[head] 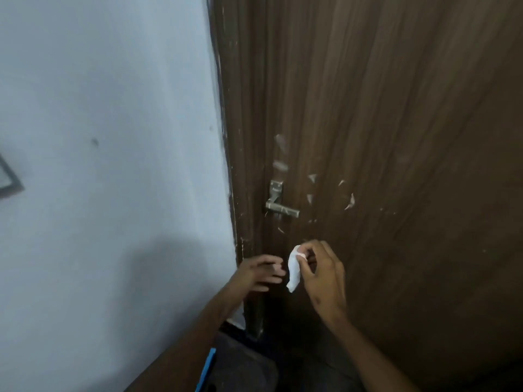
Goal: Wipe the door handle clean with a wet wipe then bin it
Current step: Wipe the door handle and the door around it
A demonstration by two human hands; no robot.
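Note:
A metal lever door handle (282, 208) with its back plate sits on the left side of a brown wooden door (396, 137). Below the handle, my right hand (322, 274) pinches a crumpled white wet wipe (293, 268) between thumb and fingertips, and the wipe hangs down. My left hand (261, 272) is just left of the wipe, fingers spread and pointing toward it, holding nothing. Both hands are apart from the handle. No bin is in view.
A pale blue wall (107, 165) fills the left side, meeting the dark door frame (232, 193). White scuffs and tape scraps mark the door around the handle. A framed corner (8, 179) shows at the far left. A blue object (206, 369) lies near the floor.

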